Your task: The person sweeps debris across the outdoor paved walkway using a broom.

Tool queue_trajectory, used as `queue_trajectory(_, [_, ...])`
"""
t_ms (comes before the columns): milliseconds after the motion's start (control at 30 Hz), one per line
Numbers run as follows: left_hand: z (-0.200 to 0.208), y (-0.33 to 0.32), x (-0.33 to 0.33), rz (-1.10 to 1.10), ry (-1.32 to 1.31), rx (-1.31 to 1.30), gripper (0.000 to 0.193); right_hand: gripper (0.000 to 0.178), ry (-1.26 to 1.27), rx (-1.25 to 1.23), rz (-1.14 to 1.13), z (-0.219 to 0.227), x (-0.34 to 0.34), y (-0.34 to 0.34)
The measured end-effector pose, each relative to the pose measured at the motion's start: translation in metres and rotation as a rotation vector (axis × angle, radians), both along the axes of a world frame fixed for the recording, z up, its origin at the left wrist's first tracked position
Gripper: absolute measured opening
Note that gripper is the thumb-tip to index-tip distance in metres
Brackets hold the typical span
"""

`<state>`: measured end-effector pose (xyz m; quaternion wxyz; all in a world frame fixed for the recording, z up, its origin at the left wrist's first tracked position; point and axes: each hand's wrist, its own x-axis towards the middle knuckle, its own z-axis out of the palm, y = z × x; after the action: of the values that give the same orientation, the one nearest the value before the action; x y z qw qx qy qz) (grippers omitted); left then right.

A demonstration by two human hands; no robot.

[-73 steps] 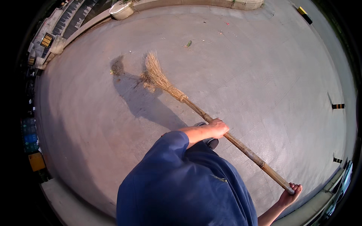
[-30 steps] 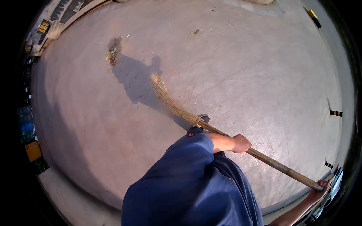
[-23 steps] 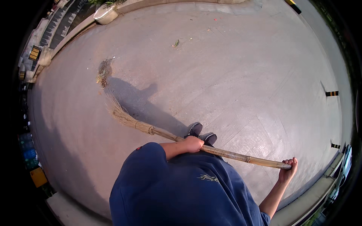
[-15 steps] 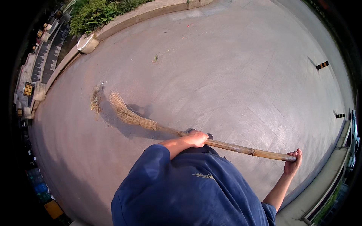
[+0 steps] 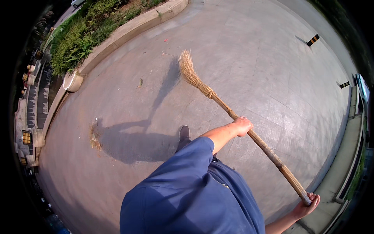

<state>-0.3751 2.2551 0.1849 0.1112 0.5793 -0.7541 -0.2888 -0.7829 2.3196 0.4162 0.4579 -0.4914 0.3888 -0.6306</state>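
Observation:
A long twig broom (image 5: 267, 149) with a bamboo handle slants across in front of me, its straw-coloured bristles pointing to the far side. My left hand (image 5: 243, 126) is wrapped round the handle below the bristle binding. At the near right, my right hand (image 5: 307, 206) grips the butt end of the handle, its fingers curled about it. The bristles seem raised off the paving, with their shadow lying to the left. A small pile of dry debris (image 5: 94, 136) lies on the ground at the left, and a leafy scrap (image 5: 140, 82) sits farther off.
A low stone kerb (image 5: 128, 29) curves along a planting bed with green shrubs (image 5: 74, 50) at the far left. Two short black-and-yellow posts (image 5: 313, 40) stand at the right. My shoe (image 5: 184, 132) shows on the grey paving (image 5: 218, 35). A ledge (image 5: 339, 167) borders the right.
The broom's bristle end has swung from the left, near the debris pile, up to the far middle. My left hand moved right and forward; my right hand moved lower, toward me.

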Motion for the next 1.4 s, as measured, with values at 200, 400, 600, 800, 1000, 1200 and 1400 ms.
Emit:
queue_trajectory(200, [-0.019, 0.033, 0.066, 0.145, 0.062, 0.023, 0.011, 0.023, 0.252, -0.121, 0.053, 0.028, 0.121, 0.002])
queue_trajectory(400, [-0.037, 0.184, 0.15, 0.541, 0.146, 0.061, 0.012, 0.021, 0.227, 0.121, 0.407, 0.003, 0.212, -0.041])
queue_trajectory(600, [-0.07, 0.352, 0.244, 0.607, -0.051, 0.522, 0.009, 0.017, 0.383, 0.38, 0.764, -0.101, 0.353, -0.016])
queue_trajectory(800, [-0.05, 0.356, 0.256, 0.842, -0.088, 0.453, 0.01, 0.015, 0.168, 0.559, 0.688, -0.112, 0.396, -0.057])
queue_trajectory(1000, [-0.037, 0.253, 0.259, 0.723, 0.059, 0.329, 0.013, 0.016, 0.061, 0.39, 0.515, -0.092, 0.362, -0.111])
queue_trajectory(1200, [-0.013, 0.099, 0.226, 0.405, 0.123, 0.185, 0.022, 0.022, 0.05, 0.202, 0.137, -0.07, 0.238, -0.158])
queue_trajectory(1400, [0.015, -0.069, 0.192, 0.073, -0.021, 0.008, 0.018, 0.025, 0.083, -0.061, -0.11, 0.008, 0.185, -0.158])
